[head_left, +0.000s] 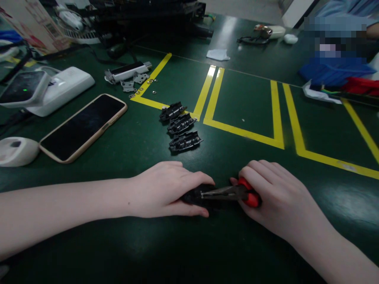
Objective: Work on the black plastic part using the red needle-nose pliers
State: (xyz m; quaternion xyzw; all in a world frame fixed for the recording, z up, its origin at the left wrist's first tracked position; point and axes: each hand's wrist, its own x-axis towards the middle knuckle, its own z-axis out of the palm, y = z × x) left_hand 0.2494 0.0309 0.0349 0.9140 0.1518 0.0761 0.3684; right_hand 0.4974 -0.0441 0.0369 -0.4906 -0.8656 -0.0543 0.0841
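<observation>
My left hand (174,189) is closed around a small black plastic part (194,195) low over the green table (142,252). In my right hand (272,193) are pliers (225,193) with red handles, gripped by those handles. Their narrow metal jaws point left, and the tips meet the black part between my left thumb and fingers. Much of the part is hidden by my hand. Just beyond my left hand, three similar black plastic housings (185,142) lie in a row, with small metal bits inside.
A phone (84,128) and a white device (60,90) lie at the left. Metal brackets (128,86) and small rings (154,92) sit near yellow tape (245,134) marking the table. At the far right, a blue bin (334,71) stands near another person's sleeve (340,19).
</observation>
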